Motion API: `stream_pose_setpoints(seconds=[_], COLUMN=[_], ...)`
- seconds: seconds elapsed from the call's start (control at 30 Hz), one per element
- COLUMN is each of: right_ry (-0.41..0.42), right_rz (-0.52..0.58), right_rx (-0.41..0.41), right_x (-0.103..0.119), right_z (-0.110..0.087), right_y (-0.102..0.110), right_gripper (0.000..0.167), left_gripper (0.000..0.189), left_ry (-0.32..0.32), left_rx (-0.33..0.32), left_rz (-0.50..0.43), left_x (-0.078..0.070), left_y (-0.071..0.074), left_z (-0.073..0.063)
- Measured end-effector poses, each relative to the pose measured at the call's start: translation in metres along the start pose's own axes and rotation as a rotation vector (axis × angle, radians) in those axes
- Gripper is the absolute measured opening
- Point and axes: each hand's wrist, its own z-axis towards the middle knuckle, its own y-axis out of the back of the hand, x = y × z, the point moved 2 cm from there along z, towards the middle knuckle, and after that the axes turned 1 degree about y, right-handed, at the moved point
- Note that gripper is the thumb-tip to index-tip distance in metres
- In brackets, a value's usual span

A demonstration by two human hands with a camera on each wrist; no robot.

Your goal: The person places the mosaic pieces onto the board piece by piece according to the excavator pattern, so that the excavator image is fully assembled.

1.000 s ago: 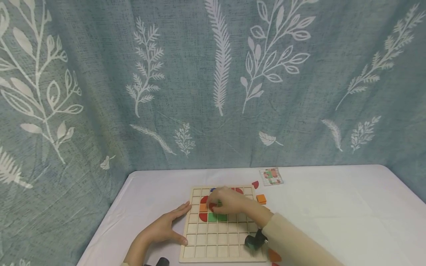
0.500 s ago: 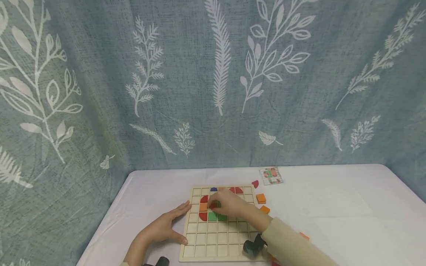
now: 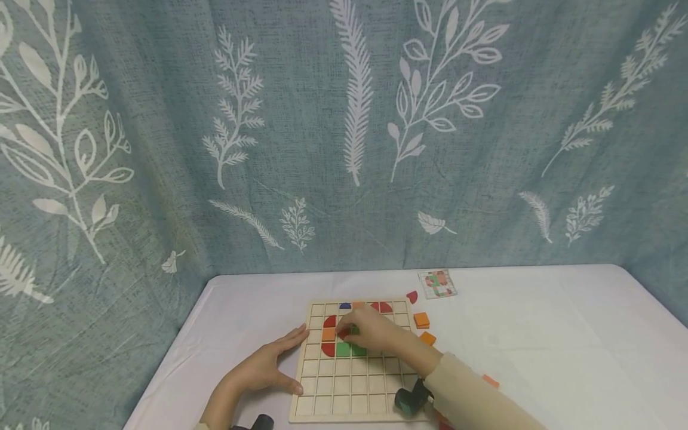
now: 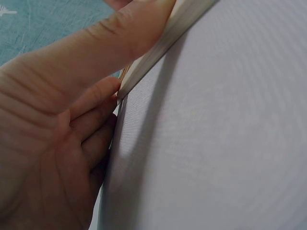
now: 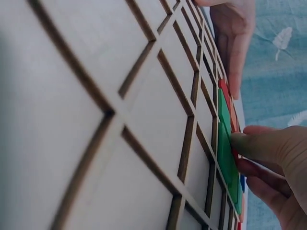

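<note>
Lower centre, red piece [image 3: 344, 334]: your right hand [image 3: 368, 328] pinches it, seemingly seating it; likely needs squaring.
Left hand [image 3: 269, 363]: spread against board [image 3: 342, 388].

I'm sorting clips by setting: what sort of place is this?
Probably an indoor tabletop play or puzzle spot: a leaf-patterned curtain hangs behind a white-covered table, which bears a pale gridded board with coloured pieces on it.

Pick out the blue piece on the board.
The blue piece sits in the far row of the board, just left of an orange piece; the others visible there are red pieces, orange pieces and green pieces.
</note>
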Motion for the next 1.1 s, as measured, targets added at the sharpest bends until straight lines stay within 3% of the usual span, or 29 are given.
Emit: stream_pose_setpoints(seconds=[0.47,0.57,0.7,0.87,1.1], right_ry=[-0.014,-0.013,-0.030,-0.068,-0.175], right_rz=[-0.055,-0.018,0.086,0.228,0.245], right_rx=[-0.053,-0.056,-0.146,-0.200,-0.220], right_x=[0.000,-0.001,-0.006,-0.024,-0.048], right_z=[-0.004,-0.006,-0.012,-0.041,-0.100], right_y=[0.000,0.005,0.022,0.043,0.054], right_gripper=[0.013,0.017,0.021,0.025,0.021], left_gripper=[0.104,0.103,0.103,0.105,0.104], left_ry=[-0.015,-0.021,-0.016,-0.002,-0.014], left_rx=[0.013,0.012,0.003,-0.006,0.001], left_rz=[0.005,0.017,0.022,0.019,0.029], left_x=[0.000,0.000,0.000,-0.002,-0.001], left_y=[-0.001,-0.001,0.000,0.000,0.000], left_z=[0.002,0.000,-0.002,0.000,-0.001])
